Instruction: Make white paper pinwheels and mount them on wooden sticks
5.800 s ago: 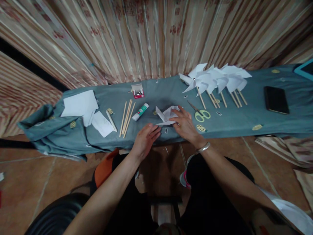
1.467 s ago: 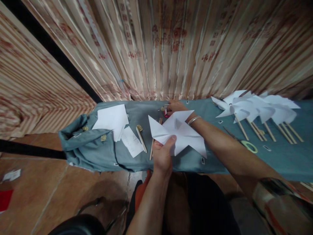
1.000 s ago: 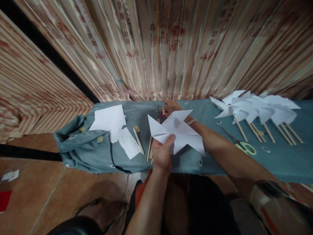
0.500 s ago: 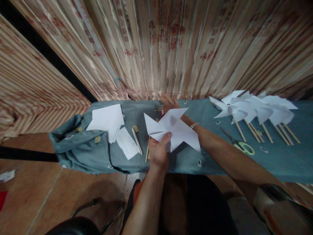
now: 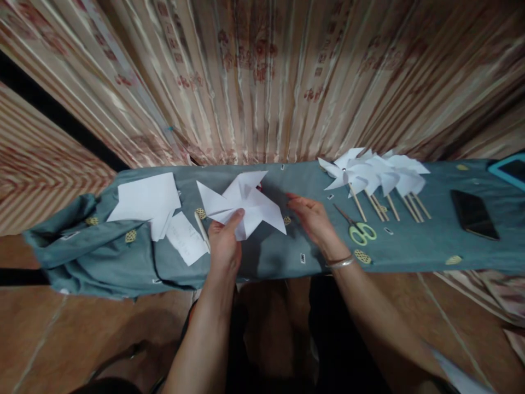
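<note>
left hand (image 5: 223, 246) | pinches paper pinwheel (image 5: 241, 203) | right hand (image 5: 311, 219) just beside

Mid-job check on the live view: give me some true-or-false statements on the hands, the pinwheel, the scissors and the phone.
1. The left hand holds a white paper pinwheel. True.
2. The right hand grips the scissors. False: the scissors lie on the cloth to the right of that hand, apart from it.
3. A row of finished pinwheels on sticks lies beyond the scissors, near the curtain. True.
4. The phone rests on the paper sheets. False: the phone lies on the cloth at the right end, and the sheets are at the left end.
</note>
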Demonstrator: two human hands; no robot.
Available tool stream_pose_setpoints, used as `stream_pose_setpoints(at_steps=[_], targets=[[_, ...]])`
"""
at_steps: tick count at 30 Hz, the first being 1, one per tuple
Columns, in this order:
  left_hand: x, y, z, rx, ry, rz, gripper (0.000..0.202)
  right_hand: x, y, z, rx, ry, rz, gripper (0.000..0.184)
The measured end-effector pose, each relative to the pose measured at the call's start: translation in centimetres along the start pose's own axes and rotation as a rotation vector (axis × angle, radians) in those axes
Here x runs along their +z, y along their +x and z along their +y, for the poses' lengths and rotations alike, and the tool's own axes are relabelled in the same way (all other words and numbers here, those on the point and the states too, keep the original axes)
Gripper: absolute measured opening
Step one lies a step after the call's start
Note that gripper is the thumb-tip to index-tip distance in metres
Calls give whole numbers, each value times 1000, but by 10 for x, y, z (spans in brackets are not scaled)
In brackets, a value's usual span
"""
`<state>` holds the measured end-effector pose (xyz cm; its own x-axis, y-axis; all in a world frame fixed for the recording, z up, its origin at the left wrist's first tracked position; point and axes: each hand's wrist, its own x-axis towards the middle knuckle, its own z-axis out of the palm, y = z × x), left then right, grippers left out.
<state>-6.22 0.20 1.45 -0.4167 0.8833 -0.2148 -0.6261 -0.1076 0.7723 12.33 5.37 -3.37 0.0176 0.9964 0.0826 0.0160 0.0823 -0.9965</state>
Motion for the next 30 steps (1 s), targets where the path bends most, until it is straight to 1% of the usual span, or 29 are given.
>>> stream_pose_setpoints(at_steps=[1,2,4,5,7,8,10,12,14,17,19,24,27,30], targets=[[0,1,-2,9,9,-4,45,-7,-9,2,-15,-65,16,16],[1,1,-4,19,20,-13,45,-14,-18,3,-64,-179,40,16],[2,1,-7,38,45,-37,44,-27,-32,4,-242,-516,84,13],[3,1,-9,48,57,-51,44,-33,-38,4,-327,-689,80,12],[4,0,-13,65,80,-80,45,-41,-47,2,-430,-964,24,15],[5,0,-15,70,92,-96,47,-43,-49,2,-451,-1058,-13,17],[7,-1,-18,84,114,-121,49,-44,-52,1,-466,-1163,-82,19],[9,-2,-21,103,135,-135,50,-44,-52,3,-479,-1185,-131,21],[10,-2,-24,121,148,-147,50,-44,-51,6,-498,-1161,-150,22],[11,-2,-29,127,162,-177,50,-50,-49,12,-490,-1078,-117,19],[12,-2,-33,126,182,-185,50,-54,-47,16,-439,-994,-76,19],[14,-1,-38,115,204,-197,54,-60,-41,22,-234,-834,27,11],[15,-4,-39,81,209,-219,53,-61,-38,22,-166,-794,30,8],[15,-7,-39,48,208,-218,49,-62,-38,22,-152,-793,3,9]])
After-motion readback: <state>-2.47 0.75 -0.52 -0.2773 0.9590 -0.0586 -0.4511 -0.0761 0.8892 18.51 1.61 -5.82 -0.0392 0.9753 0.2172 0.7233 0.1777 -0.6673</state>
